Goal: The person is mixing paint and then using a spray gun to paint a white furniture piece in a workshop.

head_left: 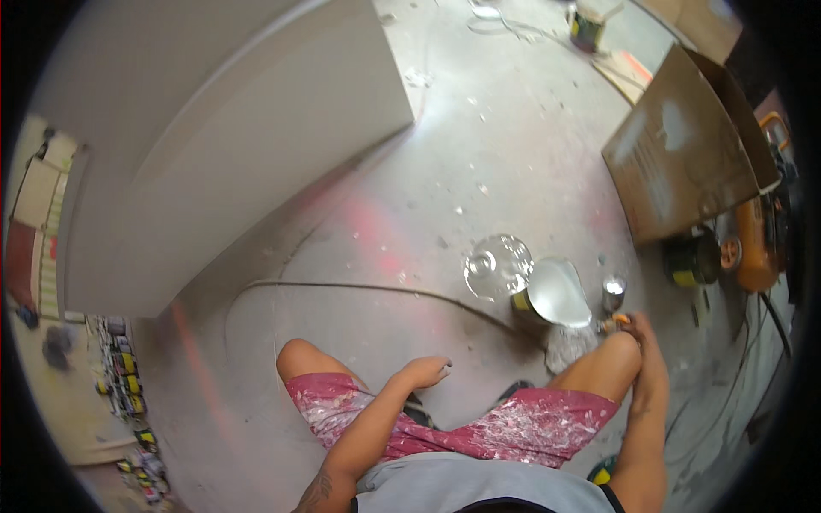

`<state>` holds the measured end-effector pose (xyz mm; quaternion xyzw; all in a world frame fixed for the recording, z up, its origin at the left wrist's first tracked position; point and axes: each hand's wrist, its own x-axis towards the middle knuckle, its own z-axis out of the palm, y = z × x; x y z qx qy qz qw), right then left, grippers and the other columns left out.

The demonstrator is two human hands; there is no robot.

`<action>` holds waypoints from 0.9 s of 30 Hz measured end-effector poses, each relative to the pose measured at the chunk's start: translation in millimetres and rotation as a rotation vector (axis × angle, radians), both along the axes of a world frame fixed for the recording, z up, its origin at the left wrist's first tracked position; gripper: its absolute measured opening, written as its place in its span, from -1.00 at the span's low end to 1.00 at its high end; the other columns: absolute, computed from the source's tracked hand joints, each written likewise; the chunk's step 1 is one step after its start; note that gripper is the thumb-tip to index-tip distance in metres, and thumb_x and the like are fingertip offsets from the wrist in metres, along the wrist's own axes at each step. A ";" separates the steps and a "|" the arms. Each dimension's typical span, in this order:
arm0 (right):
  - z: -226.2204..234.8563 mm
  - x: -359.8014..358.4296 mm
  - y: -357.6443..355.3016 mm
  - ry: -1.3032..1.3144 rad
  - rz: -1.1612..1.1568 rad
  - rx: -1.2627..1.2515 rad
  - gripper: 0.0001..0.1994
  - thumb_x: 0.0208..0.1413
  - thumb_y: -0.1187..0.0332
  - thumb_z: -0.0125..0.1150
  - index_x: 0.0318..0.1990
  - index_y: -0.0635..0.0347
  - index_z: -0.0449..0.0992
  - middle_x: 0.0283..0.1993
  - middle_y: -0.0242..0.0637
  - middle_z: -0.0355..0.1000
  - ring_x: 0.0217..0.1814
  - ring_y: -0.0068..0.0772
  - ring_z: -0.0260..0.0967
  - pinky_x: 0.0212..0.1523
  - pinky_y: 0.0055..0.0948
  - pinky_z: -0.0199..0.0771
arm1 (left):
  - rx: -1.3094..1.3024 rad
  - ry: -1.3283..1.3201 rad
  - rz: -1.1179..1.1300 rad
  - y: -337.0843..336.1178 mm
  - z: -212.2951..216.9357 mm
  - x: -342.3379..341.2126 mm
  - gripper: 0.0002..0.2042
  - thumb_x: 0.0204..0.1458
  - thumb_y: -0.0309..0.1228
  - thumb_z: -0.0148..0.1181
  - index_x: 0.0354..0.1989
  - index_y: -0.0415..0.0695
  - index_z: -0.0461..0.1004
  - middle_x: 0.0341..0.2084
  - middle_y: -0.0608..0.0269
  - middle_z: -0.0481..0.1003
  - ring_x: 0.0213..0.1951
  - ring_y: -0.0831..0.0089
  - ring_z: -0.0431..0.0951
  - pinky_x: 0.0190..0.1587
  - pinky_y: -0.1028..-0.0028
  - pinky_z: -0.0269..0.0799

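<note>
You are crouched low over a pale, paint-spattered concrete floor, knees spread, in red shorts flecked with white; your left hand hangs loose between your knees, fingers gently curled and holding nothing, its wrist resting near your left knee; your right hand reaches down past your right knee and closes on a small tool with an orange part (too small to name with certainty), with a shiny metal cup standing just above it; whether the fingers wrap it fully you cannot tell, since the knee hides part of the grip; just to the left of that hand stands an open paint can, its pale inside tilted toward you, and touching its left side lies a round, shiny lid flat on the floor; a thin hose curves across the floor from the left toward the can; a large white panel rises at the upper left; a brown board leans at the upper right, with a dark yellow-banded can and an orange machine beside it.
</note>
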<state>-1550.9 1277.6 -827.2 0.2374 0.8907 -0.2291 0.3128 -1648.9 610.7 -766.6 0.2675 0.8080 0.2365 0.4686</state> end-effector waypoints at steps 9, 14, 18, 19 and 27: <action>220.5 -19.5 -51.7 0.606 -0.236 -0.215 -0.77 -0.06 0.62 0.36 -0.19 0.34 0.58 -0.30 -0.30 0.57 -0.35 -0.53 0.48 -0.37 -0.52 0.51 | 0.462 0.055 0.422 16.3 118.0 -43.0 -0.71 0.26 -0.25 0.10 0.01 -0.17 0.54 -0.13 0.04 0.58 -0.11 0.16 0.59 -0.02 0.22 0.48; 336.1 -48.4 -139.5 0.770 0.010 -0.510 -0.80 -0.21 0.49 0.53 -0.38 0.22 0.61 -0.37 -0.39 0.52 -0.33 -0.53 0.46 -0.26 -0.49 0.45 | 0.720 0.104 0.499 50.2 212.2 -71.9 -0.62 0.21 -0.24 0.23 0.14 -0.14 0.47 -0.07 0.09 0.55 -0.02 0.21 0.56 0.10 0.26 0.42; 352.1 -66.9 -252.6 0.756 0.358 -0.639 -0.67 -0.23 0.44 0.59 -0.20 0.16 0.71 -0.33 -0.32 0.57 -0.32 -0.41 0.51 -0.24 -0.47 0.47 | 1.052 0.532 0.491 71.5 291.3 -72.9 -0.44 0.12 -0.17 0.35 0.25 -0.11 0.37 0.12 0.03 0.44 0.17 0.14 0.46 0.23 0.25 0.35; 355.7 -67.1 -282.5 0.697 0.364 -0.711 -0.65 -0.21 0.45 0.57 -0.16 0.15 0.72 -0.33 -0.32 0.57 -0.32 -0.41 0.51 -0.25 -0.48 0.46 | 1.040 0.575 0.414 70.0 312.3 -72.4 -0.34 0.07 -0.16 0.39 0.31 -0.14 0.30 0.18 0.05 0.40 0.22 0.14 0.41 0.27 0.23 0.31; 273.7 -14.8 -450.0 0.562 -0.022 -1.004 -0.65 -0.08 0.45 0.53 -0.07 0.18 0.66 -0.19 -0.28 0.59 -0.20 -0.44 0.52 -0.09 -0.48 0.50 | 0.828 0.385 0.159 13.6 303.4 -75.3 -0.29 -0.23 -0.25 0.60 0.19 -0.15 0.48 0.13 0.03 0.43 0.19 0.13 0.43 0.23 0.25 0.36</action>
